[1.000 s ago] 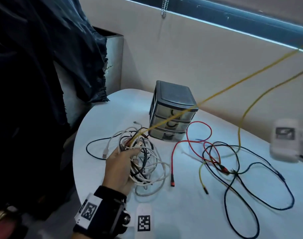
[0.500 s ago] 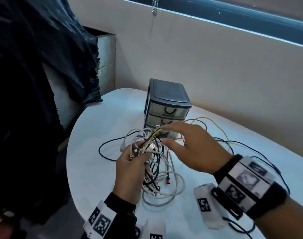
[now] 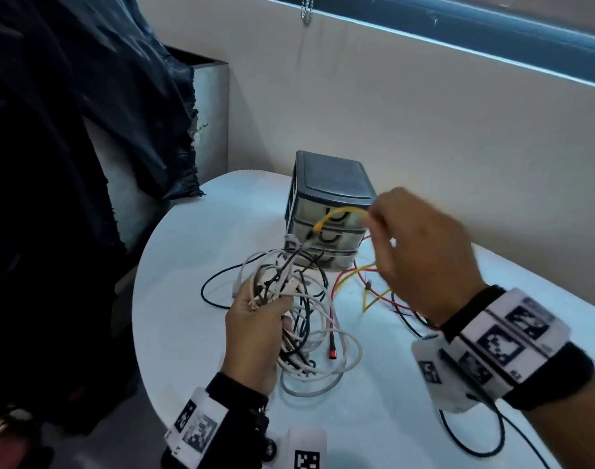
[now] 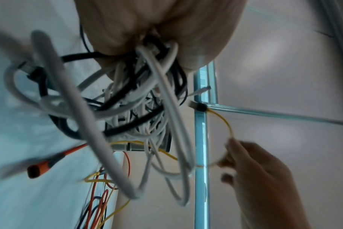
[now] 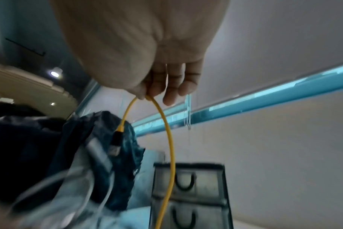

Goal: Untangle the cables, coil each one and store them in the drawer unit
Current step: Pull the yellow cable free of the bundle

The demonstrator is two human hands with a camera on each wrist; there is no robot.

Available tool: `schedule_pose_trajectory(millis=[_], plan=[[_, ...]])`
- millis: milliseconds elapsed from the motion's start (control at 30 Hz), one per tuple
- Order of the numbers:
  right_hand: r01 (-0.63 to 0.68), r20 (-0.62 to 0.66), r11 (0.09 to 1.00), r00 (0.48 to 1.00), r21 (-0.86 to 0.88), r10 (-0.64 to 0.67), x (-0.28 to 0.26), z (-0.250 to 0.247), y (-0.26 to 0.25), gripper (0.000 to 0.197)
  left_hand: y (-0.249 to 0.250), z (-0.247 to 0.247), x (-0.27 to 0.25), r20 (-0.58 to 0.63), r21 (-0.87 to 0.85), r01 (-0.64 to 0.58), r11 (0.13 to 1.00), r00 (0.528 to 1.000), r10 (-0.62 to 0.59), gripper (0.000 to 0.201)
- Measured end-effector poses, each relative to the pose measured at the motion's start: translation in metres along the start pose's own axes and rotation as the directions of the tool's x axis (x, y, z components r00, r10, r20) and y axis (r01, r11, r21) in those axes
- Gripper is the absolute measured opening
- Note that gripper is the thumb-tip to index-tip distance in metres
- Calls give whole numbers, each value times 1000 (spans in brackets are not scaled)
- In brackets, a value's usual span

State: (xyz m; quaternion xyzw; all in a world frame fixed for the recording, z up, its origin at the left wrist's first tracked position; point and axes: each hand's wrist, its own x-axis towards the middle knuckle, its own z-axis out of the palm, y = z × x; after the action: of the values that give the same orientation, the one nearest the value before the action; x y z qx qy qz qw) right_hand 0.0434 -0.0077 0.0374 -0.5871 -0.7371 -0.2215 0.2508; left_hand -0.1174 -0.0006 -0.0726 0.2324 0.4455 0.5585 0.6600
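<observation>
Head view: my left hand (image 3: pixel 255 330) grips the cable tangle (image 3: pixel 303 319) above the table (image 3: pixel 188 265); my right hand (image 3: pixel 424 258) pinches the yellow cable (image 3: pixel 340 211) before the drawer unit (image 3: pixel 330 204).
Left wrist: fingers curled round the tangle.
Right wrist: thumb and forefinger pinch the yellow loop.

Yellow cable (image 3: pixel 340 211), white-and-black tangle (image 3: pixel 299 299), red cable (image 3: pixel 377 292), grey drawer unit (image 3: pixel 330 184), white table (image 3: pixel 188 316).

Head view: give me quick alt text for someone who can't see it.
The right hand pinches a loop of yellow cable in front of the closed drawer unit, while the left hand grips a tangled bundle of white and black cables above the white table.
</observation>
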Motion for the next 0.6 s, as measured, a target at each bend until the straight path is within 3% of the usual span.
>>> schedule_pose_trajectory(millis=[67,133,300,400,500,567,600], plan=[[-103,-96,995,990,14,103,11,-18,14,12,1,-6,5,-31,-63,72,995,997,-74,26],[-252,-68,968,966,-4,251,22,-33,40,13,5,-11,9,-32,-84,103,991,994,-106,20],[-586,70,805,803,-89,592,20,-53,101,20,13,-18,18,17,-184,128,975,992,-127,22],[-700,26,714,713,-25,701,2,-50,114,20,17,-18,16,95,-243,166,956,985,-147,20],[-672,-15,716,727,187,686,-16,-31,96,14,18,-15,12,146,-241,194,951,976,-162,20],[-623,97,682,762,385,641,-30,-9,65,6,16,-13,8,188,-232,182,955,972,-139,26],[-619,190,635,768,461,611,-39,3,46,11,14,-13,8,211,-220,174,960,969,-128,31]])
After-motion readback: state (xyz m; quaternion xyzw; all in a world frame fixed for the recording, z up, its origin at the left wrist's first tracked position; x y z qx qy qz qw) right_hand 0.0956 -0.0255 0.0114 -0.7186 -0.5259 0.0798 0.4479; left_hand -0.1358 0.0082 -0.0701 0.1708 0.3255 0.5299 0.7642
